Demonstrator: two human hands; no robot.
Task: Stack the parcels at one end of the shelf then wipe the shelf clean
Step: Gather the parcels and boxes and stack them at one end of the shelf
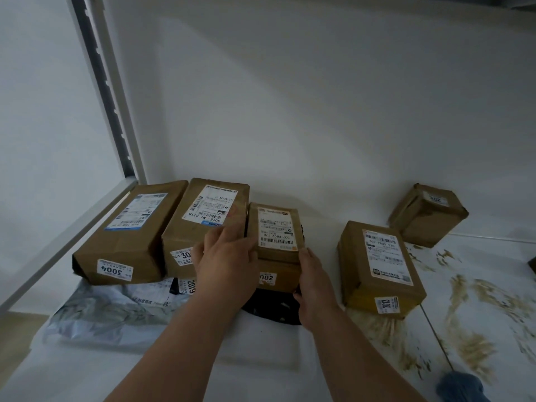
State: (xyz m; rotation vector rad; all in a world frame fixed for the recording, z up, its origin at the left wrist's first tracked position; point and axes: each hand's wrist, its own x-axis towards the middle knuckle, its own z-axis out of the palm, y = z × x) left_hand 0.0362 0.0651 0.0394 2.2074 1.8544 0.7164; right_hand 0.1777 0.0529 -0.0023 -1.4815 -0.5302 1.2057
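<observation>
Both my hands hold a small brown parcel (275, 227) with a white label, which sits on a black bag (269, 309). My left hand (226, 265) grips its left side and my right hand (311, 282) grips its right front corner. Left of it two larger brown parcels, one marked 3004 (130, 236) and one beside it (203, 221), lie on grey and white mailer bags (110, 311) at the left end of the white shelf (261, 358). Two more brown parcels stand to the right, one near (380, 268) and one further back (427, 213).
Brown dirt smears (464, 309) cover the right part of the shelf. A blue cloth (461, 387) lies at the lower right edge. A metal shelf upright (107, 85) rises at the left, and the white wall (319, 111) closes the back.
</observation>
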